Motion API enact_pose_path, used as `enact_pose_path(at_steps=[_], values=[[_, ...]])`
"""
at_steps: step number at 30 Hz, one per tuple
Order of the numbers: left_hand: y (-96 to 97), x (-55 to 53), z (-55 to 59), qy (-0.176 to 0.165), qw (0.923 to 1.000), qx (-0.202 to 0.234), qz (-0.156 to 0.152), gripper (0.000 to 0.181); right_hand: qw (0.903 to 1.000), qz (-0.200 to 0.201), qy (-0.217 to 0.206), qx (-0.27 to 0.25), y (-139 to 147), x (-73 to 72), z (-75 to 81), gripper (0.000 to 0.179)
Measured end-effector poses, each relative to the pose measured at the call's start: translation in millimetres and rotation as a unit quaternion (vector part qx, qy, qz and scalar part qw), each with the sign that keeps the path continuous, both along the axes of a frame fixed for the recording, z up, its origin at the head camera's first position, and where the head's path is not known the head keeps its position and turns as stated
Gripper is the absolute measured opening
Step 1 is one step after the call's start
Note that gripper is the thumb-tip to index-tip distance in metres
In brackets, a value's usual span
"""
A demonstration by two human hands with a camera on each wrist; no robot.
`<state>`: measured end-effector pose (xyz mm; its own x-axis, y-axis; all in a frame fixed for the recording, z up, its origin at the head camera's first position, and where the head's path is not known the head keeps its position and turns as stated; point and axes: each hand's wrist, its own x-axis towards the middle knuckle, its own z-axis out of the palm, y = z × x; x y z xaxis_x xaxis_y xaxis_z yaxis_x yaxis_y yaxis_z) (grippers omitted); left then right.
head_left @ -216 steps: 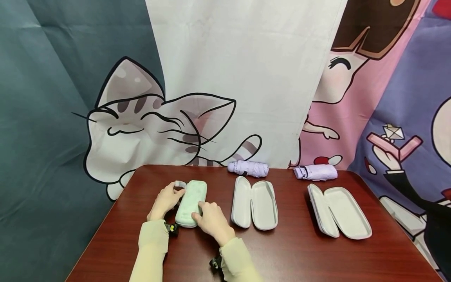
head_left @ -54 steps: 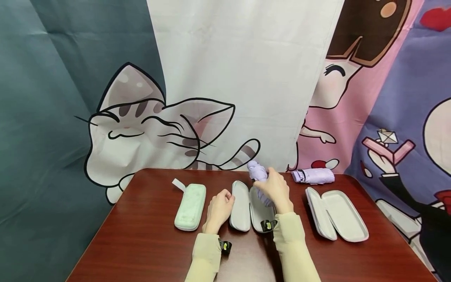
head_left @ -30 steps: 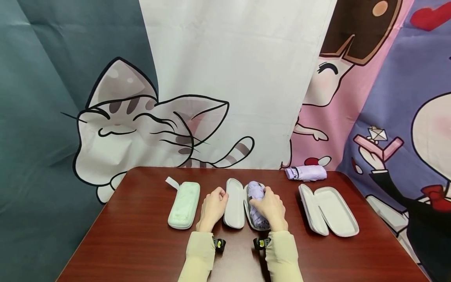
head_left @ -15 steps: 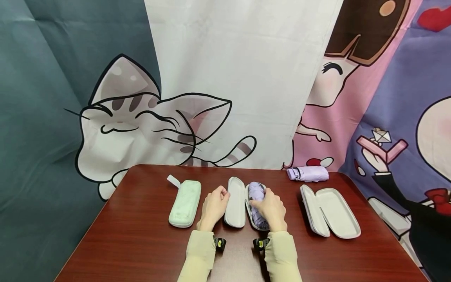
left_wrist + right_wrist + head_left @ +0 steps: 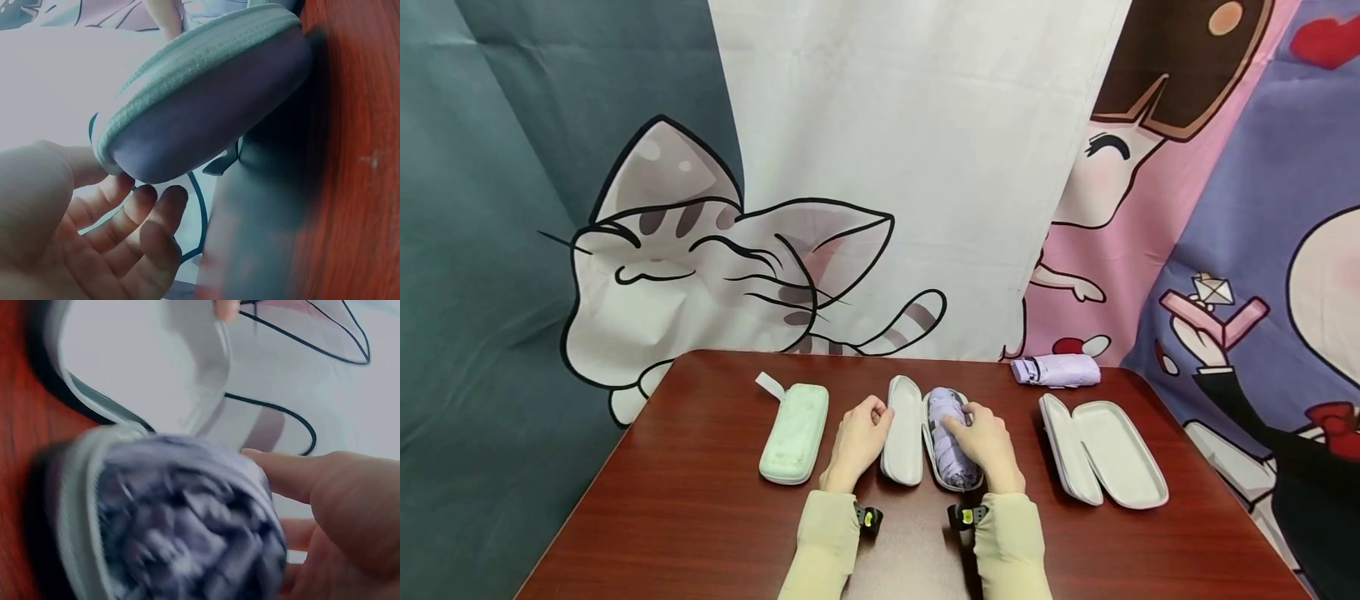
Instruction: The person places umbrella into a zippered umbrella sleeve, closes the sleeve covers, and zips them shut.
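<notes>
A zippered case with a pale lining lies spread in the middle of the table, its lid (image 5: 902,442) on the left. The left wrist view shows its lilac outer shell (image 5: 212,112), tilted up off the wood. My left hand (image 5: 859,437) pinches the lid's edge between thumb and fingertips. In the case's right half lies a folded lilac umbrella (image 5: 953,454), its crumpled end (image 5: 187,531) facing the right wrist camera. My right hand (image 5: 988,442) holds this umbrella from its right side, thumb on top; the other fingers are partly hidden behind it.
A closed mint-green case (image 5: 795,433) with a white strap lies to the left. On the right is another spread case (image 5: 1120,454), and behind it a second folded lilac umbrella (image 5: 1060,370). A printed cloth (image 5: 910,167) hangs beyond the table's far edge.
My left hand moved from the green case to the middle case's lid. My right hand took the umbrella from the back and laid it in the case; both have just shifted slightly right.
</notes>
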<state>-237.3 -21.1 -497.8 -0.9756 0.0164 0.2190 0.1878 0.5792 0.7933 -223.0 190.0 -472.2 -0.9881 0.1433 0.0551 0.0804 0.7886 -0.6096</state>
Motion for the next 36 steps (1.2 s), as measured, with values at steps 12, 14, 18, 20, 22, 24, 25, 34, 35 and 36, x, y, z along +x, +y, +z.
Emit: enact_pose_path(at_steps=[12, 14, 18, 20, 22, 24, 25, 34, 35, 36], values=[[1.0, 0.8, -3.3, -0.02, 0.9979, 0.053, -0.031, 0.013, 0.991, -0.011, 0.028, -0.13, 33.6, -6.6, -13.2, 0.027], [1.2, 1.7, -2.3, -0.031, 0.9967, 0.066, -0.036, 0.013, 0.9869, -0.015, 0.014, -0.16, 37.0, -6.4, -15.9, 0.028], [1.4, 3.1, -0.2, -0.043, 0.9941, 0.086, -0.049, 0.019, 0.9805, -0.01, -0.008, -0.196, 41.0, -6.2, -20.9, 0.029], [1.7, 3.2, 0.1, -0.05, 0.993, 0.092, -0.055, 0.023, 0.9772, -0.006, -0.021, -0.211, 41.8, -6.5, -24.0, 0.029], [2.2, 2.6, -0.6, -0.058, 0.992, 0.095, -0.061, 0.027, 0.9761, -0.007, -0.034, -0.215, 42.2, -7.4, -27.3, 0.028], [3.1, 2.0, -1.3, -0.068, 0.9907, 0.099, -0.064, 0.03, 0.981, -0.003, -0.038, -0.19, 42.5, -8.2, -30.2, 0.025], [3.5, 1.7, -1.7, -0.071, 0.9901, 0.101, -0.067, 0.033, 0.9843, 0.0, -0.035, -0.173, 42.8, -8.9, -31.4, 0.024], [10.9, 0.8, -3.3, -0.103, 0.9779, 0.149, -0.104, 0.05, 0.9927, -0.009, -0.024, -0.118, 45.5, -10.2, -36.6, 0.019], [12.1, 0.7, -3.0, -0.107, 0.9757, 0.157, -0.109, 0.051, 0.9928, -0.01, -0.022, -0.117, 45.8, -10.4, -37.0, 0.018], [13.2, 0.7, -2.8, -0.111, 0.9739, 0.162, -0.114, 0.052, 0.9928, -0.01, -0.021, -0.117, 46.1, -10.8, -37.6, 0.017]])
